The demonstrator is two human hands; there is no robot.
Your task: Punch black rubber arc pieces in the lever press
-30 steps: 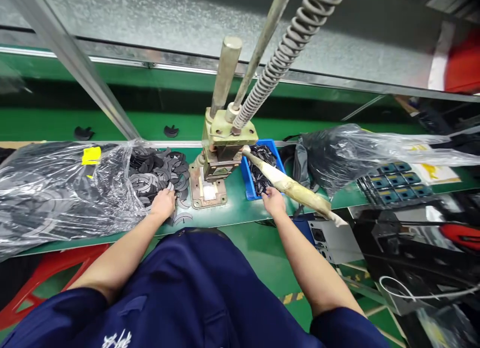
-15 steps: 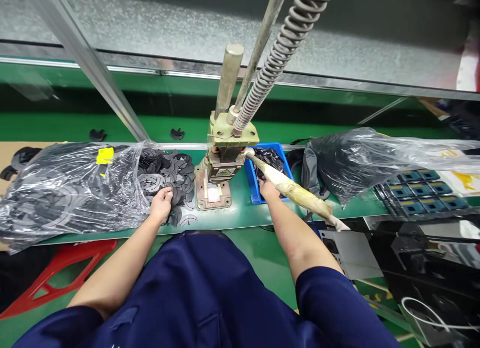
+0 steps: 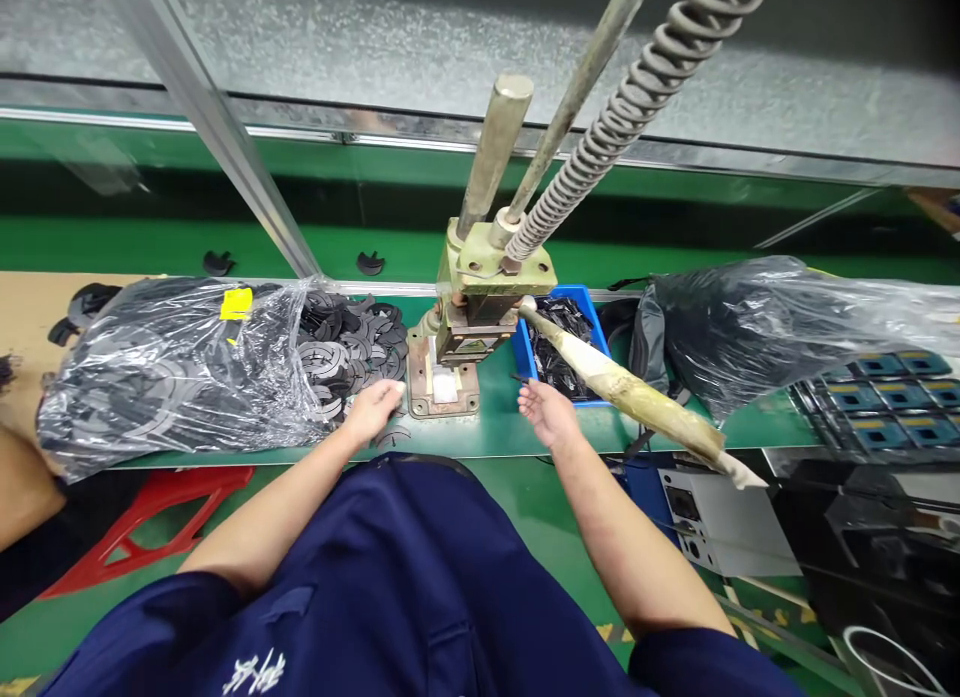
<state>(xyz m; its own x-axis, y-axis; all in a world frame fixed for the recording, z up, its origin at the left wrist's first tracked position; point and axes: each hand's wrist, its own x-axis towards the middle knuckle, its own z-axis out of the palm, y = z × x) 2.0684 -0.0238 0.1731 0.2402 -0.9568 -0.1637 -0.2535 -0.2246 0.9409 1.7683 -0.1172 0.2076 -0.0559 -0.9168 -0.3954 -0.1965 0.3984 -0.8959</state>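
Observation:
My left hand (image 3: 375, 410) is closed at the right edge of a pile of dark grey curved flat pieces (image 3: 352, 342), beside the press base. Whatever its fingers hold is hidden. A thin curved piece (image 3: 393, 436) lies on the bench just below it. My right hand (image 3: 551, 414) pinches a small thin black part (image 3: 519, 378) in front of a blue bin (image 3: 528, 362) of small black parts (image 3: 562, 357). Between my hands stands a hand press (image 3: 480, 322), its head raised above a white pad (image 3: 445, 386) on the base.
The press's wrapped lever (image 3: 637, 402) slants out over the bin and my right forearm. A clear plastic bag of curved pieces (image 3: 180, 377) lies left; another filled bag (image 3: 720, 322) lies right, near blue-grey parts in trays (image 3: 874, 397). Another person's arm (image 3: 26, 487) shows at far left.
My left hand has moved right, off the pile toward the press. My right hand has come out of the blue bin with a small black part. The view has shifted left.

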